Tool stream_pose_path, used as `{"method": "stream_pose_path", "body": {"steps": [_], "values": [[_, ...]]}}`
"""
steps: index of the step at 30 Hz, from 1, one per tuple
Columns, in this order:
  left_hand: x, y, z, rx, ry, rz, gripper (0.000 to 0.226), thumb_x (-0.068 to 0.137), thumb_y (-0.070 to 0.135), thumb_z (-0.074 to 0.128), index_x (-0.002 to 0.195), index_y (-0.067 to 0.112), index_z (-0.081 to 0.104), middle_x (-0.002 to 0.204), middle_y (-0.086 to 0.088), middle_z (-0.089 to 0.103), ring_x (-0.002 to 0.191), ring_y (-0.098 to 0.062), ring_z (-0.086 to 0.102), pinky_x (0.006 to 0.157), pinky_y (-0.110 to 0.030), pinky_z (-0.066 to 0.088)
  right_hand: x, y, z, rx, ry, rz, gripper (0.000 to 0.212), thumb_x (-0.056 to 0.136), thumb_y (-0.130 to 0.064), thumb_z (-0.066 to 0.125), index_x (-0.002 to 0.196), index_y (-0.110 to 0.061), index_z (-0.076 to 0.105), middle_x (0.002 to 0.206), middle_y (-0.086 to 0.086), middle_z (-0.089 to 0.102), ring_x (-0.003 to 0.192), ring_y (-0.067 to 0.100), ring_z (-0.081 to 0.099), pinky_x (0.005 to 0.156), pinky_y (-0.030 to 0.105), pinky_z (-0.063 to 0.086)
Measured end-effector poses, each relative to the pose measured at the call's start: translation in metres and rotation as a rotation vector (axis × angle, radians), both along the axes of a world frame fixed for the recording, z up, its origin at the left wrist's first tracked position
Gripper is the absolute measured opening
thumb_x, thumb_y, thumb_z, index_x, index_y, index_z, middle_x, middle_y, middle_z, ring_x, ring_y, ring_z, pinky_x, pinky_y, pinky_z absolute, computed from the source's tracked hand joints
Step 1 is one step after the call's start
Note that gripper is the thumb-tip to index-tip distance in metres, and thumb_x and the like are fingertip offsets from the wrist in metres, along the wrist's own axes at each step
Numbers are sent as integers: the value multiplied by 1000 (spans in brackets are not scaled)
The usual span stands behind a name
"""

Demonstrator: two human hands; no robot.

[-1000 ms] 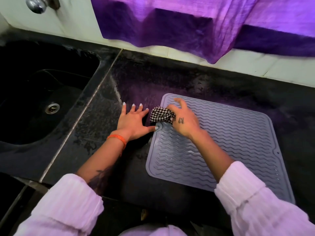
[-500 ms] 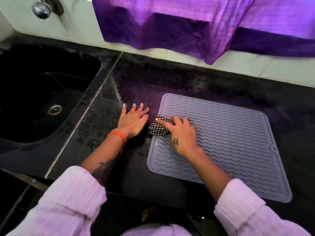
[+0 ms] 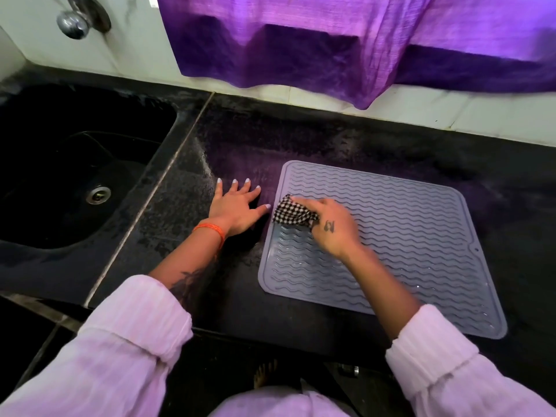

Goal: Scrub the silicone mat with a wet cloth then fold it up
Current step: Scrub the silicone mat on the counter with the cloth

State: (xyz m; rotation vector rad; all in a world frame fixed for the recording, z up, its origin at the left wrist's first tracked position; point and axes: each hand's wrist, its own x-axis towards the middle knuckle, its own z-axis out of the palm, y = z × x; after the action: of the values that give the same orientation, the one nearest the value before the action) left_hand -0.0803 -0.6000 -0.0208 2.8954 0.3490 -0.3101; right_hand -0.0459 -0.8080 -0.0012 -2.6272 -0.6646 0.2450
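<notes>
A grey silicone mat [image 3: 415,230] with wavy ridges lies flat on the black counter, its left part glistening wet. My right hand [image 3: 334,225] grips a bunched black-and-white checked cloth [image 3: 291,212] and presses it on the mat near the left edge. My left hand [image 3: 236,207] lies flat on the counter just left of the mat, fingers spread, thumb tip close to the mat's edge.
A black sink [image 3: 75,176] with a metal drain [image 3: 98,194] sits to the left, a chrome tap [image 3: 73,24] above it. A purple curtain [image 3: 346,40] hangs over the tiled back wall. The counter's front edge [image 3: 270,332] runs near my sleeves.
My right hand has dragged the cloth back and forth along the mat's left edge, ending slightly further onto the mat. My left hand has stayed flat on the counter.
</notes>
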Motion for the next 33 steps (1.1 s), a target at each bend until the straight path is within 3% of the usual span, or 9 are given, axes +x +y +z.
{"method": "stream_pose_path", "body": {"steps": [4,9,13,17,22,24,27,30,33], "values": [[0,-1,0,-21,-16,13,62,95,60,24,149,30,24,159,1,12,147,-21,3,113,-44,-18,-29,3,-10,-224,-234,64,75,86,-10,57,140,-52,25,134,5,39,117,25,37,93,41,37],[-2,-3,-1,13,-32,7,70,91,67,28,149,29,24,159,0,12,147,-22,4,113,-44,-17,-14,0,3,-203,-141,149,73,85,-5,54,135,-54,33,127,2,43,109,23,42,87,36,39],[-2,-4,-3,25,-51,10,74,88,70,31,149,28,24,159,-1,13,147,-23,4,114,-45,-16,-46,0,-9,-222,-269,166,72,87,-6,50,137,-54,29,134,2,38,114,25,37,90,39,34],[-2,-4,-3,41,-47,3,76,87,71,31,149,28,23,159,-1,13,147,-24,3,114,-45,-16,-31,-3,-2,-170,-153,189,74,82,-7,59,134,-53,35,131,0,40,115,23,38,92,38,36],[-2,-4,-7,28,-63,11,79,85,73,33,149,28,23,159,-1,12,147,-24,3,113,-46,-17,-55,-7,-15,-176,-280,193,76,82,0,50,135,-53,35,133,-1,41,111,23,37,89,39,34],[-3,-4,-6,27,-62,7,79,85,73,33,149,28,23,159,-1,12,147,-24,3,113,-46,-17,-44,-8,-8,-98,-178,209,73,80,-1,53,132,-52,41,127,-5,45,106,18,39,88,35,37],[-3,-2,-5,26,-49,0,79,85,73,32,149,29,22,159,0,11,147,-23,2,113,-46,-18,-20,-16,10,314,289,88,54,82,-4,58,120,-43,56,107,-15,60,91,2,52,76,26,45],[-3,-2,-6,5,-45,6,79,85,73,32,150,29,21,159,0,10,147,-23,2,113,-46,-18,-3,-32,20,604,484,-234,34,83,-13,62,110,-33,57,96,-10,66,88,10,63,66,28,49],[-2,-4,-6,18,-42,7,80,85,74,31,150,29,21,159,0,10,147,-24,2,112,-46,-18,5,-37,22,723,673,-341,22,84,-18,65,103,-23,55,95,1,67,75,13,68,58,28,54]]}}
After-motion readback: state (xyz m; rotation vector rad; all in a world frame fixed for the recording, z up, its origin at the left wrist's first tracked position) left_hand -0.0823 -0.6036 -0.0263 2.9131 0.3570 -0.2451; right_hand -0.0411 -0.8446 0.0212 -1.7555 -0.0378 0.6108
